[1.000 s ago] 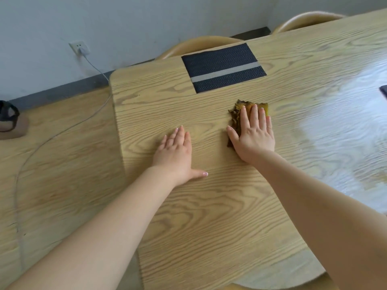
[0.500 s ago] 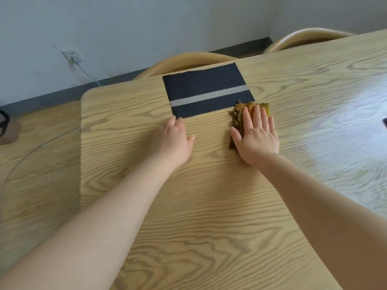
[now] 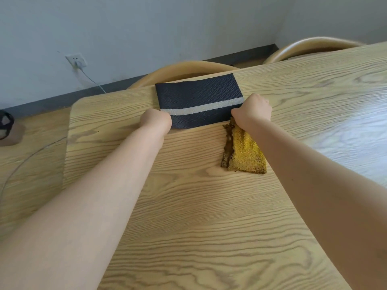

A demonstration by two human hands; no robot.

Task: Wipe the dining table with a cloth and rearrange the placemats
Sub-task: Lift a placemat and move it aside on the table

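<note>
Head cam: your left hand [image 3: 156, 120] and right hand [image 3: 253, 110] each grip an end of the dark striped placemat [image 3: 199, 101] at the desk's [image 3: 199, 216] far edge. Yellow cloth [image 3: 245, 153] lies under your right wrist. Two chair backs [image 3: 184, 70] behind, grey wall [image 3: 167, 28].

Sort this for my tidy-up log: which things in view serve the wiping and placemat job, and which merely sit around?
Job: dark striped placemat, yellow cloth, wooden dining table, left hand, right hand.

Lying about: two chairs, wall socket with cable, dark object on the floor.
</note>
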